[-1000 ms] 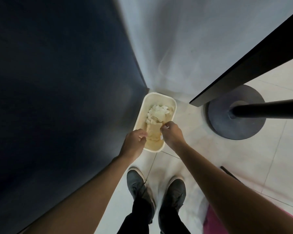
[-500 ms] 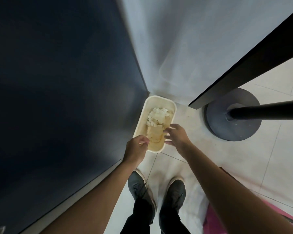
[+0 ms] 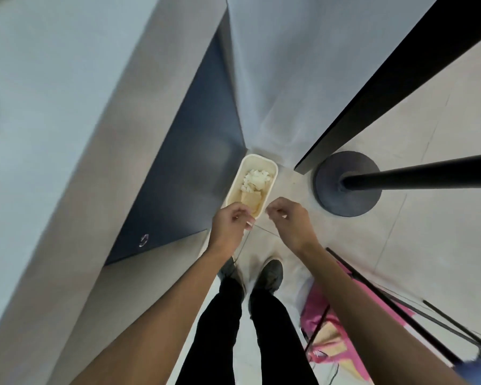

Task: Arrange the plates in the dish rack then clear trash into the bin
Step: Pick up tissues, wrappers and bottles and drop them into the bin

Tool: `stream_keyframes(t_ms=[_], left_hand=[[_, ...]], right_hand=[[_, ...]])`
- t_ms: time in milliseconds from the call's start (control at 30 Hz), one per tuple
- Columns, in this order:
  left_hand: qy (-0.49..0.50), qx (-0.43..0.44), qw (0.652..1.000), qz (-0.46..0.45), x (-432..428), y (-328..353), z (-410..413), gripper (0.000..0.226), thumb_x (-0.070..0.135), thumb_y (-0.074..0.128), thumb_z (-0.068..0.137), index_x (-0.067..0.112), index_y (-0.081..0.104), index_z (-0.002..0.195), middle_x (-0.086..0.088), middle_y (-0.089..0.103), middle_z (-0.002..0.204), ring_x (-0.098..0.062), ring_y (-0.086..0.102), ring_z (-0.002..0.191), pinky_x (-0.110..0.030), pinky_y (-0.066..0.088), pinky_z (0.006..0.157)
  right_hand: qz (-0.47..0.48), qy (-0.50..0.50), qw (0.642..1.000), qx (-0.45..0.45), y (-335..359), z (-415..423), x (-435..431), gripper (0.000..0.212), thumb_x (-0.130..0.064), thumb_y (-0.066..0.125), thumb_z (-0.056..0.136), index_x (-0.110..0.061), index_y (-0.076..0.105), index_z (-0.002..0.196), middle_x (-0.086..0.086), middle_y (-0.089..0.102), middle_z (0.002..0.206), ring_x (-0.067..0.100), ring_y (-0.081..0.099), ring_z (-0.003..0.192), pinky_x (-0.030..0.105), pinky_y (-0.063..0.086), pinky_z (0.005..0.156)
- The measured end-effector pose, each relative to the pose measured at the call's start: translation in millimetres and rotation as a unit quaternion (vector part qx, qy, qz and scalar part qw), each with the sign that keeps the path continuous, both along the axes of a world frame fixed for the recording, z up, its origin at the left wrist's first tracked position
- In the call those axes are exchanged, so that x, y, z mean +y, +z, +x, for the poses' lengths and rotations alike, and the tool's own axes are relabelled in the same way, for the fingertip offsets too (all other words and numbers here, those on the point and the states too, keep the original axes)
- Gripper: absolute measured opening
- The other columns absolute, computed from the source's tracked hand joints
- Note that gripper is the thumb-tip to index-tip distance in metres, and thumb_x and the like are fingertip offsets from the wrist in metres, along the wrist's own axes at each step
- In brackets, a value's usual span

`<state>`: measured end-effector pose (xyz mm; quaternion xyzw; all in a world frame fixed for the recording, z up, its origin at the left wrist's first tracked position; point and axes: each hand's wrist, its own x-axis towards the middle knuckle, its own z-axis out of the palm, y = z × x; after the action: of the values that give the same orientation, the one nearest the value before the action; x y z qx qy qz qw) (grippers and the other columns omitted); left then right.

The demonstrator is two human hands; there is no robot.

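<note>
Left hand [image 3: 229,225] hovering at 6 o'clock of the bin [image 3: 235,191], curled, grasp unclear through blur, right hand [image 3: 288,218] hanging released at 5 o'clock, crumpled trash [image 3: 256,177] lying inside, near rim partly hidden.

Soft even daylight, motion-blurred left side, wide-angle edge stretching.
</note>
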<state>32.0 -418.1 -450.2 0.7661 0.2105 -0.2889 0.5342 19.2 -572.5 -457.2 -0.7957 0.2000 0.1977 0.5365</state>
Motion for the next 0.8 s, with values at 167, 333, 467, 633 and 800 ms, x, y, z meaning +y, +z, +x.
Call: stream_keyframes(t_ms=[167, 333, 467, 633, 800], left_hand=[[0.011, -0.026, 0.999, -0.016, 7.2, 107.7, -31.2, 0.019, 0.001, 0.048, 0.097, 0.009, 0.065, 0.094, -0.004, 0.071, 0.082, -0.006, 0.062, 0.058, -0.019, 0.045, 0.055], [0.009, -0.073, 0.997, -0.004, 32.6, 183.1, -54.6, 0.024, 0.003, 0.05, 0.094, 0.015, 0.07, 0.089, -0.001, 0.073, 0.078, -0.014, 0.064, 0.062, -0.028, 0.046, 0.06], [0.011, -0.129, 0.991, -0.016, 57.7, 230.3, -83.2, 0.026, 0.003, 0.052, 0.095, 0.018, 0.071, 0.089, -0.002, 0.073, 0.078, -0.016, 0.065, 0.065, -0.032, 0.051, 0.068], [0.077, -0.163, 0.984, -0.002, 91.2, 264.3, -125.0, 0.025, 0.003, 0.053, 0.097, 0.018, 0.072, 0.09, -0.001, 0.073, 0.077, -0.018, 0.066, 0.067, -0.027, 0.053, 0.069], [0.126, -0.188, 0.973, 0.036, 123.4, 289.9, -152.6, 0.025, 0.005, 0.053, 0.098, 0.017, 0.073, 0.09, 0.003, 0.073, 0.077, -0.014, 0.069, 0.072, -0.018, 0.052, 0.071]], right_hand=[[-0.009, 0.046, 0.997, -0.057, 112.0, -31.4, 4.3, 0.011, -0.011, 0.06, 0.092, -0.007, 0.069, 0.085, 0.001, 0.067, 0.084, 0.004, 0.056, 0.075, 0.006, 0.039, 0.069], [0.019, 0.108, 0.99, -0.085, 189.2, -61.5, 18.9, 0.013, -0.015, 0.061, 0.092, -0.011, 0.067, 0.081, -0.001, 0.067, 0.079, 0.007, 0.059, 0.076, 0.013, 0.04, 0.067], [0.042, 0.152, 0.981, -0.113, 231.0, -79.9, 37.5, 0.014, -0.014, 0.061, 0.093, -0.014, 0.067, 0.08, -0.008, 0.064, 0.076, 0.001, 0.057, 0.072, 0.012, 0.041, 0.065], [0.064, 0.221, 0.961, -0.152, 264.6, -86.9, 72.5, 0.015, -0.014, 0.061, 0.094, -0.02, 0.068, 0.081, -0.009, 0.066, 0.08, 0.006, 0.06, 0.078, 0.014, 0.044, 0.068], [0.057, 0.284, 0.939, -0.186, 284.6, -80.0, 113.5, 0.015, -0.014, 0.061, 0.093, -0.023, 0.067, 0.083, -0.012, 0.066, 0.084, 0.007, 0.061, 0.082, 0.02, 0.048, 0.072]])
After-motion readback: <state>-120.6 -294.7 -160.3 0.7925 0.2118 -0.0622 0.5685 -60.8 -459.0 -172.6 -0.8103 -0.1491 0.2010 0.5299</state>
